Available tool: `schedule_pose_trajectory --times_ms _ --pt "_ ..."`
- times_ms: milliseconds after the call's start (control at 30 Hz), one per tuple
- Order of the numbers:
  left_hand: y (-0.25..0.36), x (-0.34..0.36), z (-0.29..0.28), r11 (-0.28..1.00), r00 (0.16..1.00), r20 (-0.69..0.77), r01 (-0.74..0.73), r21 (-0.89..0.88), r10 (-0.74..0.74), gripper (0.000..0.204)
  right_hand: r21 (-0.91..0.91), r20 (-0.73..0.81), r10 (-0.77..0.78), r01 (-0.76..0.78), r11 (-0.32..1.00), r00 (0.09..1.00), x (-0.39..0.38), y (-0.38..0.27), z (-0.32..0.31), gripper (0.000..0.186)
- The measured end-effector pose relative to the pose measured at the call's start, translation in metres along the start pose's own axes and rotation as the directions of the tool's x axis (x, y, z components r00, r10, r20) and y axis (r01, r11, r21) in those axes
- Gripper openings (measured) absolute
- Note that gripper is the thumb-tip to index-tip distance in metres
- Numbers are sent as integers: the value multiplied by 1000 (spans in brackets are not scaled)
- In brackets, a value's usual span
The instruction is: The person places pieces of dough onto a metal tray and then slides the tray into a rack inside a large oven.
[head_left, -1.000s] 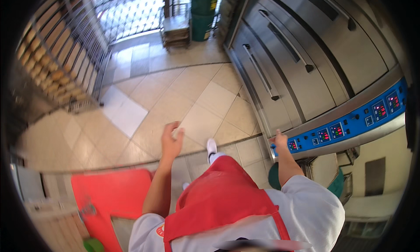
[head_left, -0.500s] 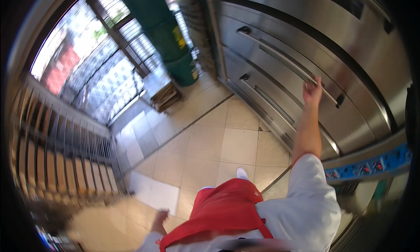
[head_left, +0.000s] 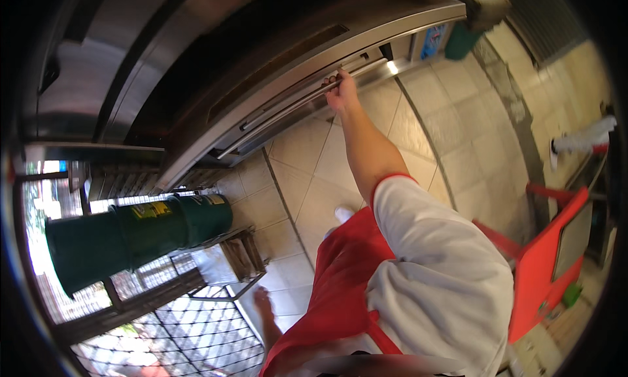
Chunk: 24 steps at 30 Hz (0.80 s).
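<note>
My right hand (head_left: 340, 92) is closed round the long metal bar handle (head_left: 281, 116) of a stainless steel oven door (head_left: 405, 18). The door is swung down and tilted out, and a dark oven opening (head_left: 196, 69) shows behind it. Its handle hangs low, over the tiled floor. My left hand (head_left: 263, 302) hangs low beside my red apron (head_left: 347, 266), close to the metal lattice gate. It is blurred, so its fingers cannot be made out, and nothing shows in it.
Stacked dark green bins (head_left: 150, 223) stand at the left, near a boxy metal-and-wood piece (head_left: 242, 259) and the lattice gate (head_left: 196, 331). A red chair-like piece of furniture (head_left: 543, 266) is at the right. Beyond the oven's right end stands a green bucket (head_left: 461, 42).
The oven door has come open, swinging down with my right hand still on its handle. The view has turned to the right, bringing the red furniture in.
</note>
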<state>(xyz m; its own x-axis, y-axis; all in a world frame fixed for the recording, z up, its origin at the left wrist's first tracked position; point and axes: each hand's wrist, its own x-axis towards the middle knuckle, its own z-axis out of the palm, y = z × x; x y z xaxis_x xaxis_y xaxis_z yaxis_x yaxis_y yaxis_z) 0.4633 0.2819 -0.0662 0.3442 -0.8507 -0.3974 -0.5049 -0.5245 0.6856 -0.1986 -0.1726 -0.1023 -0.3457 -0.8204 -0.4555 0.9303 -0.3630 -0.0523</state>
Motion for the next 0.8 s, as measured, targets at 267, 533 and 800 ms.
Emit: schedule_pose_trajectory --times_ms 267,533,800 --pt "141 49 -86 918 951 -66 -272 287 302 12 -302 -83 -42 15 953 996 34 46 -99 12" --pt "-3 108 -53 885 704 547 277 375 -452 22 -686 21 118 -72 724 993 -92 -14 -175 17" --pt "80 212 103 617 390 847 -581 532 -362 17 -639 -497 -310 -583 -501 811 -581 -180 -506 34"
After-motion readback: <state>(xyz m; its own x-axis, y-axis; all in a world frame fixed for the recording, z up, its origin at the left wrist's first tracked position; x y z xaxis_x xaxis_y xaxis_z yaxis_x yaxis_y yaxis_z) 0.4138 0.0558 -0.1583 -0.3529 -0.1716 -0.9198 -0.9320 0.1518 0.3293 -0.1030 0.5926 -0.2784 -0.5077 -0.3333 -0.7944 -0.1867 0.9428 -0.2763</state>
